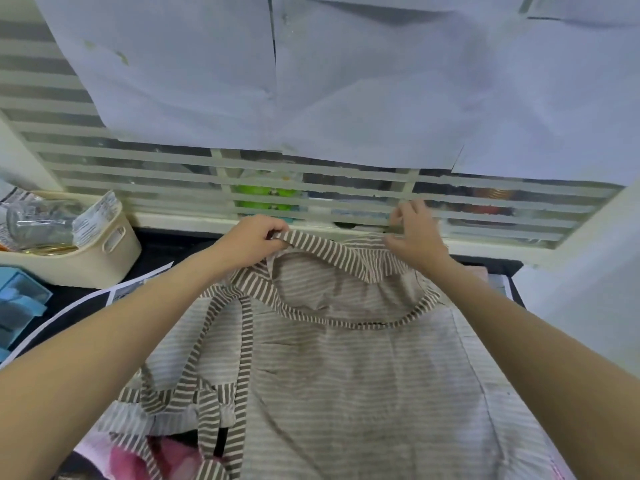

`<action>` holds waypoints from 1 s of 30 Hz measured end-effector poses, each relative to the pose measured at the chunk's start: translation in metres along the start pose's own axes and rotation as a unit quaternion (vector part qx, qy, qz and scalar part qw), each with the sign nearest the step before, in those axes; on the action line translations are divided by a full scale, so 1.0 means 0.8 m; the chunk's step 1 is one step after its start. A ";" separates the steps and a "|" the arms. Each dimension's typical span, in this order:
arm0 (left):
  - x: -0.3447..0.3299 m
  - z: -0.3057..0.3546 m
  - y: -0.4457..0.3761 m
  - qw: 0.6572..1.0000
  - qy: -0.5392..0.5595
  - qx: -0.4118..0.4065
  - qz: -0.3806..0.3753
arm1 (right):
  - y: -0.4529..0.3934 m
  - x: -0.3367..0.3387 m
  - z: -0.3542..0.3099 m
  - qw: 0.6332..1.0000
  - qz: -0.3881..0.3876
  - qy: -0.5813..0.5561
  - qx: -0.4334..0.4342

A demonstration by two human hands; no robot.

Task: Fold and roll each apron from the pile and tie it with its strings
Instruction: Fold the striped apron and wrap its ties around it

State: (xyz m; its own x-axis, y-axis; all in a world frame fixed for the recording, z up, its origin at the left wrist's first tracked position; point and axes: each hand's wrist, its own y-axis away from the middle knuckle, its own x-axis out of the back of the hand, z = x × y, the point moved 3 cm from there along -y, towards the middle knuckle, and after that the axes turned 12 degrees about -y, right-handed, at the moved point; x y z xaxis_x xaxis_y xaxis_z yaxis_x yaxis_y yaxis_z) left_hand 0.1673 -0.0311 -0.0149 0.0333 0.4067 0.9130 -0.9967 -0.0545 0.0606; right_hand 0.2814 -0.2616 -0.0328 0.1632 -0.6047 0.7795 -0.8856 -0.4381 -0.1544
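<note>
Head view shows us one striped apron [363, 368] spread flat on a dark counter [166, 251], and we take it as our landmark. Its near hem runs off the bottom edge, and a pink cloth [166, 459] beneath its near left corner is mostly covered, so we cannot tell what that is. Two hands work at the apron's far end: our left hand [254, 242] grips the bold-striped neck strap [332, 256] in curled fingers; our right hand [414, 233] pinches the far right corner, though its fingertips partly hide the hold. Two long striped strings [221, 341] trail over the apron's left side. Left of the apron sits one cream basket [114, 244] holding clear, hard-to-read items, cut off by the frame. Beyond the apron stands a slatted window [311, 199], with white paper sheets [311, 81] covering it higher up.
</note>
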 end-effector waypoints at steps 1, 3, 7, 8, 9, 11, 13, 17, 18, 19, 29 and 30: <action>0.001 0.002 -0.001 1.000 -0.001 0.007 0.010 | 0.009 -0.019 -0.003 0.996 -0.084 0.003 -0.004; 0.000 0.006 -0.003 0.999 -0.004 0.025 0.033 | 0.027 -0.063 -0.020 0.979 -0.200 0.033 0.014; -0.003 0.021 0.001 0.999 -0.032 0.005 0.036 | 0.030 -0.101 -0.070 0.989 -0.092 0.063 0.098; -0.004 0.022 0.003 0.999 -0.035 -0.008 0.029 | 0.024 -0.097 -0.071 0.993 -0.018 0.052 0.105; -0.002 0.021 0.006 0.999 -0.027 -0.016 0.027 | 0.019 -0.089 -0.066 0.993 0.033 0.049 0.100; 0.007 0.014 0.013 0.999 0.013 -0.020 0.029 | 0.011 -0.068 -0.038 0.993 0.079 0.066 0.051; 0.016 0.006 0.018 0.999 0.034 -0.032 0.020 | 0.002 -0.039 0.000 0.992 0.109 0.058 -0.029; 0.008 0.005 0.021 0.995 0.003 -0.075 -0.070 | -0.003 0.023 0.027 0.987 0.143 0.071 -0.011; -0.003 0.006 0.021 0.990 -0.020 -0.083 -0.112 | 0.003 0.030 0.027 0.986 0.121 0.111 0.023; -0.017 0.009 0.021 0.982 -0.061 -0.100 -0.152 | 0.011 0.034 0.026 0.982 0.094 0.150 0.065; -0.128 -0.031 0.024 0.850 -0.263 -0.036 -0.456 | 0.136 -0.061 0.157 0.841 -0.456 0.285 -0.065; -0.119 -0.033 0.016 0.870 -0.238 -0.022 -0.430 | 0.130 -0.059 0.155 0.863 -0.441 0.231 -0.085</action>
State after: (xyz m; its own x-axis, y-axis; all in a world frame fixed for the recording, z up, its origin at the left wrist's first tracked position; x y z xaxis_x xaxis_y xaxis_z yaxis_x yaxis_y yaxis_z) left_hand 0.1493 -0.0462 -0.1119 0.7858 -0.1454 0.6012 -0.5888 0.1217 0.7990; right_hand 0.2354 -0.3607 -0.1609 0.6502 0.2603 0.7138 -0.5637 -0.4646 0.6829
